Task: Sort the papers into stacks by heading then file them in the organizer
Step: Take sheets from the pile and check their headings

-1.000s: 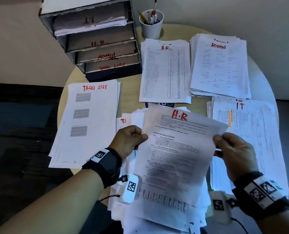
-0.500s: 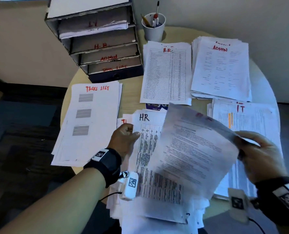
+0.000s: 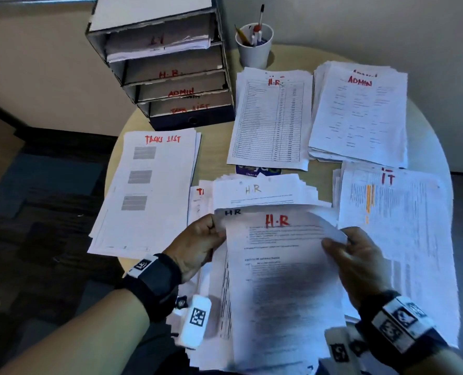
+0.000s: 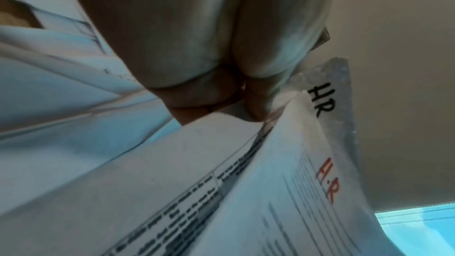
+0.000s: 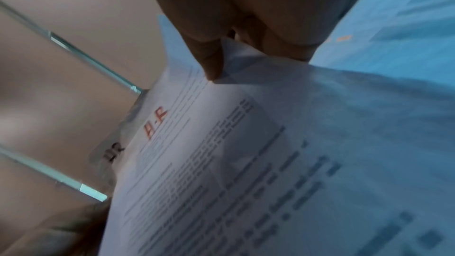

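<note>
While the left hand (image 3: 198, 246) and right hand (image 3: 356, 262) pinch the H.R sheet (image 3: 282, 280) at opposite upper edges above the unsorted pile (image 3: 265, 193), its light, limp paper likely creases beyond the fingers (image 5: 209, 59).

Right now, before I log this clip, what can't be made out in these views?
- Body text of the red-headed H.R sheet: blurred in every view.
- Left hand fingertips: hidden behind the sheets in the head view.
- Unsorted pile under the held sheets: mostly covered; one red heading at its left is cut off.
- Organizer lowest label: smeared.
- Right hand thumb: behind the paper's curled corner.
</note>
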### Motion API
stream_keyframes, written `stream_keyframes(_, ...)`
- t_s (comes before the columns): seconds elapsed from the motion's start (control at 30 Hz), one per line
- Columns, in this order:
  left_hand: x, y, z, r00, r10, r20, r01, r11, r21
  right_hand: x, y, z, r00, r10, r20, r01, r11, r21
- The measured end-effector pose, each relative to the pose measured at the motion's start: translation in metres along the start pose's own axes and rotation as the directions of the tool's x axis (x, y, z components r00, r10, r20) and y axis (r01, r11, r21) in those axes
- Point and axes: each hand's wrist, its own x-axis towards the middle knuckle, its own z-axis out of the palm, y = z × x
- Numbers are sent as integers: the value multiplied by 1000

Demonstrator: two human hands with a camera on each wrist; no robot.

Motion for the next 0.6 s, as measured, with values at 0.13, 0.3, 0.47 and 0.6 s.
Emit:
stream_keyframes(0.13, 6, -2, -15, 997, -83, 9, 82, 994, 78, -3, -2, 7, 994, 32, 109, -27, 999, -47)
stream_keyframes(0.3, 25, 37, -23, 998, 61, -8, -40, 746, 664, -3, 3, 3, 991, 95, 91, -87, 992, -88)
stream_keyframes(0.47, 69, 68, -33, 929, 368, 29, -139, 276, 951, -10, -5, 7, 995, 64, 82, -54, 990, -127)
stream_keyframes(0.6, 100, 77, -25, 956, 275, 101, -106, 6, 994, -18, -9, 15, 994, 43, 100, -37, 997, -63)
